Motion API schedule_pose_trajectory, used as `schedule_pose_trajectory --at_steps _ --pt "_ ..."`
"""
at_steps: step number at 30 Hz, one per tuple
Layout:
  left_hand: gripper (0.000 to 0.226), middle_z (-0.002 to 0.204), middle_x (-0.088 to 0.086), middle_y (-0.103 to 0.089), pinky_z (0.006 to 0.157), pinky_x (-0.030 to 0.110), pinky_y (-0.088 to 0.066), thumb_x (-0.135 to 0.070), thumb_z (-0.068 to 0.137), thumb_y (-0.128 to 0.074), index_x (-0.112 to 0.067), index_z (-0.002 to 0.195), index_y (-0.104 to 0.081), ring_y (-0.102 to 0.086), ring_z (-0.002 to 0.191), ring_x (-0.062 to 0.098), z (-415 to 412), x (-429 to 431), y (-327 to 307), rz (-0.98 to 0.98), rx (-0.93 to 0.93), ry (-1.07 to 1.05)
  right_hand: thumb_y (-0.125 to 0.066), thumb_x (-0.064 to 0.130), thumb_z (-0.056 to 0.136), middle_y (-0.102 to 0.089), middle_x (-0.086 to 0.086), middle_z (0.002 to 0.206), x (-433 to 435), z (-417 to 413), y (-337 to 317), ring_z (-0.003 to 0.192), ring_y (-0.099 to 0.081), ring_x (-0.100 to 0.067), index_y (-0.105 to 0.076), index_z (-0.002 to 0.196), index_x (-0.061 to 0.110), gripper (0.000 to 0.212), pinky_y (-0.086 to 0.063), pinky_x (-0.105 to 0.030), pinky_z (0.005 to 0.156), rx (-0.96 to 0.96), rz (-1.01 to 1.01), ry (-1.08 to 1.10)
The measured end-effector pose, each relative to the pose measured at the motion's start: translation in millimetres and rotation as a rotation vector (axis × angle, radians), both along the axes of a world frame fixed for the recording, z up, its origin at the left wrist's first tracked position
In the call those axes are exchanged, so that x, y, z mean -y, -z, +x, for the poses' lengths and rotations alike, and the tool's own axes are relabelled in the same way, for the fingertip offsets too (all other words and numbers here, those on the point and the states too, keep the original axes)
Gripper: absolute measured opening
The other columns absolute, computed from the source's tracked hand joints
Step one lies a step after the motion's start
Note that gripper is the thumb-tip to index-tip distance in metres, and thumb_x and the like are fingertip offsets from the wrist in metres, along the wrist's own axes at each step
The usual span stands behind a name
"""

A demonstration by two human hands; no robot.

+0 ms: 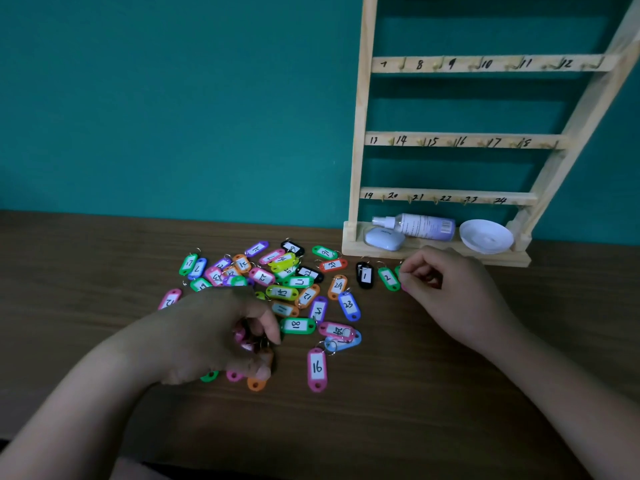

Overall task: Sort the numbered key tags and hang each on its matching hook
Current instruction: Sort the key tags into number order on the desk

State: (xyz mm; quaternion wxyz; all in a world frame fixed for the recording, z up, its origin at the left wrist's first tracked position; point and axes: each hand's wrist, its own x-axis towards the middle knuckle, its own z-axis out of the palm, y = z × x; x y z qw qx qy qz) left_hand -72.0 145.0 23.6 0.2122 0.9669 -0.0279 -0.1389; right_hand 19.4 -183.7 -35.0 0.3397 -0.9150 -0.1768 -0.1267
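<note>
A heap of coloured numbered key tags lies on the wooden table. A black tag 1 and a green tag 2 lie in a row in front of the wooden hook rack. My right hand pinches a green tag just right of tag 2, mostly hidden by my fingers. My left hand is curled over several tags at the heap's near edge; pink and orange tag ends poke out beneath it. A pink tag 16 lies apart, nearest me.
The rack leans against a teal wall, with numbered rails 7–12, 13–18 and 19–24 whose hooks hang bare. Its base shelf holds a spray bottle, a small pale case and a white dish. Bare table lies near me.
</note>
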Motion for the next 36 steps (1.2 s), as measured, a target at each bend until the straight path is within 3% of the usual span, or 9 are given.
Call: schedule_pose_trajectory --at_steps 5,12,17,21,23,25,29,32,36 --pt "0.016 0.106 -0.017 -0.073 0.072 0.002 -0.040 -0.033 0.093 -0.079 -0.036 0.108 -0.076 -0.066 0.104 0.000 6 0 2 0.066 -0.063 0.068 -0.080 0.024 0.092 -0.069 0.019 0.085 -6 -6 1 0.092 -0.064 0.002 -0.074 0.089 0.037 0.015 -0.042 -0.006 0.074 0.021 0.009 -0.054" --pt "0.011 0.089 -0.026 -0.074 0.074 0.008 -0.047 -0.033 0.086 -0.087 -0.040 0.087 -0.078 -0.066 0.089 -0.009 12 -10 12 -0.009 0.003 0.062 -0.076 0.030 0.091 -0.067 0.022 0.090 -16 -14 2 0.094 -0.064 -0.001 -0.071 0.088 0.040 0.012 -0.051 -0.031 0.085 0.004 0.003 -0.117" --pt "0.013 0.090 -0.024 -0.075 0.076 0.015 -0.052 -0.038 0.085 -0.087 -0.044 0.087 -0.076 -0.069 0.086 -0.001 13 -6 12 -0.154 0.109 0.066 -0.077 0.030 0.091 -0.066 0.024 0.095 -21 -20 -2 0.098 -0.064 -0.002 -0.071 0.090 0.040 0.011 -0.047 -0.024 0.080 0.022 0.017 -0.148" --pt "0.009 0.090 -0.019 -0.076 0.073 0.015 -0.051 -0.041 0.086 -0.085 -0.041 0.088 -0.076 -0.071 0.084 0.002 11 2 9 -0.249 0.149 0.069 -0.077 0.031 0.092 -0.068 0.022 0.092 -28 -28 -5 0.100 -0.063 -0.001 -0.072 0.092 0.038 0.009 -0.046 -0.028 0.086 0.042 0.022 -0.189" --pt "0.008 0.094 -0.015 -0.076 0.080 0.027 -0.056 -0.043 0.088 -0.082 -0.038 0.090 -0.076 -0.072 0.086 0.004 10 8 7 -0.297 0.174 0.060 -0.075 0.037 0.093 -0.068 0.024 0.098 -32 -32 -6 0.103 -0.062 -0.001 -0.072 0.093 0.038 0.003 -0.044 -0.022 0.085 0.039 0.031 -0.226" --pt "0.009 0.094 -0.011 -0.077 0.077 0.035 -0.057 -0.042 0.090 -0.081 -0.034 0.091 -0.076 -0.072 0.081 0.005 10 17 7 -0.362 0.211 0.032 -0.072 0.044 0.093 -0.069 0.024 0.101 -34 -34 -5 0.106 -0.063 -0.003 -0.073 0.097 0.040 0.006 -0.045 -0.018 0.083 0.009 0.058 -0.272" --pt "0.007 0.089 -0.013 -0.077 0.077 0.025 -0.052 -0.034 0.092 -0.081 -0.029 0.088 -0.077 -0.070 0.084 0.004 13 39 11 -0.494 0.318 -0.042 -0.069 0.057 0.093 -0.072 0.022 0.108 -35 -35 -3 0.112 -0.066 -0.006 -0.068 0.117 0.043 0.027 -0.044 -0.015 0.085 -0.067 0.168 -0.347" --pt "0.008 0.086 -0.016 -0.076 0.070 0.015 -0.045 -0.034 0.092 -0.080 -0.030 0.086 -0.077 -0.068 0.082 0.001 16 52 14 -0.508 0.383 -0.058 -0.073 0.053 0.093 -0.075 0.018 0.109 -33 -32 -3 0.109 -0.069 -0.010 -0.067 0.120 0.043 0.030 -0.049 -0.031 0.085 -0.110 0.267 -0.367" --pt "0.009 0.082 -0.018 -0.074 0.066 0.011 -0.044 -0.033 0.092 -0.081 -0.029 0.085 -0.077 -0.067 0.080 -0.001 20 66 20 -0.532 0.423 -0.074 -0.078 0.039 0.094 -0.077 0.013 0.105 -31 -29 -1 0.103 -0.073 -0.013 -0.072 0.114 0.040 0.021 -0.058 -0.045 0.086 -0.165 0.340 -0.373"
